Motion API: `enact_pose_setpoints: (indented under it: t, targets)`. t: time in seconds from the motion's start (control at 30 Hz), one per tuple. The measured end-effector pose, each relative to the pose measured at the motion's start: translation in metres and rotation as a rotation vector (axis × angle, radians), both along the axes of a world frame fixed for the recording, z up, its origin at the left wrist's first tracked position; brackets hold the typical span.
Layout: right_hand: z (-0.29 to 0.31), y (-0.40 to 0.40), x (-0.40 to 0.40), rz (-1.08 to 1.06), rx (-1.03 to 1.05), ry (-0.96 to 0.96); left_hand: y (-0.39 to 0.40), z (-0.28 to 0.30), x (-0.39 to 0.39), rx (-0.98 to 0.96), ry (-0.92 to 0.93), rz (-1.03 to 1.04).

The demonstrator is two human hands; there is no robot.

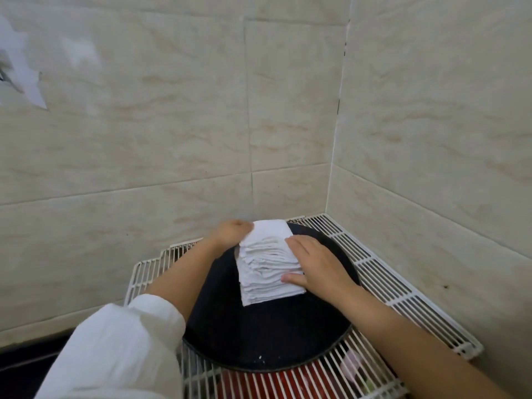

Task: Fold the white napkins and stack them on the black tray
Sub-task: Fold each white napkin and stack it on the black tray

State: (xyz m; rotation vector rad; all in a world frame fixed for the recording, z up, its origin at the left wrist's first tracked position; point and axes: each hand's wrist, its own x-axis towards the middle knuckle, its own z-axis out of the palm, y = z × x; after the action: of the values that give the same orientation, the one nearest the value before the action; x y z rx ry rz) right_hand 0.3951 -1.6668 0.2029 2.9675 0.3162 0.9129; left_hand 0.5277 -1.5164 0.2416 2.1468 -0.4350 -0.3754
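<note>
A round black tray (259,335) lies on a white wire rack. A tall stack of folded white napkins (266,269) rests on the tray's far half. My left hand (230,231) grips the far left corner of the top napkin, fingers curled behind it. My right hand (313,266) presses flat against the right side of the stack, with the thumb on its near edge. A white sleeve covers my left forearm.
The white wire rack (383,272) fills a corner between two beige tiled walls (172,125). Red and other items (259,384) show beneath the rack's near bars. Torn white paper (26,82) sticks to the wall at upper left.
</note>
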Motion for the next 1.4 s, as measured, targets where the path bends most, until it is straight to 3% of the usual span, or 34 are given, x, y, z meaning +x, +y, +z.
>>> enact_pose_setpoints:
  t: [0.13,0.3,0.4,0.47,0.57,0.63,0.73,0.87,1.07,1.2,1.3,1.4]
  targets:
    - [-0.004,0.0,0.009,0.009,0.009,-0.074,0.003,-0.002,0.006,0.005,0.003,-0.004]
    - [0.003,0.002,0.001,-0.047,0.023,-0.114,0.012,0.007,0.002,0.076,-0.128,-0.03]
    - [0.014,0.006,-0.02,-0.034,0.138,-0.196,0.016,0.02,0.005,0.077,-0.119,-0.007]
    - [0.03,0.013,-0.03,-0.051,0.161,0.073,0.011,0.027,0.011,0.125,-0.081,-0.039]
    - [0.035,0.025,-0.021,-0.122,0.12,0.704,-0.006,0.038,0.014,0.276,-0.001,-0.125]
    - [0.033,0.033,-0.009,-0.136,0.181,0.817,-0.017,0.039,0.017,0.329,0.103,-0.152]
    - [0.026,0.04,0.001,-0.191,0.315,0.719,-0.023,0.034,0.023,0.399,0.153,-0.176]
    - [0.023,0.046,0.0,-0.208,0.342,0.672,-0.022,0.03,0.026,0.363,0.153,-0.228]
    - [0.029,0.038,-0.026,-0.156,0.355,0.623,-0.015,0.036,0.018,0.362,-0.159,-0.214]
    - [0.048,0.019,-0.041,-0.234,0.443,0.286,0.002,0.041,-0.005,0.208,-0.357,-0.17]
    - [0.054,0.015,-0.028,-0.193,0.505,0.047,0.011,0.036,-0.032,0.204,-0.46,-0.224]
    - [0.048,0.019,-0.012,-0.106,0.333,0.291,0.017,0.024,-0.052,0.294,-0.411,-0.325]
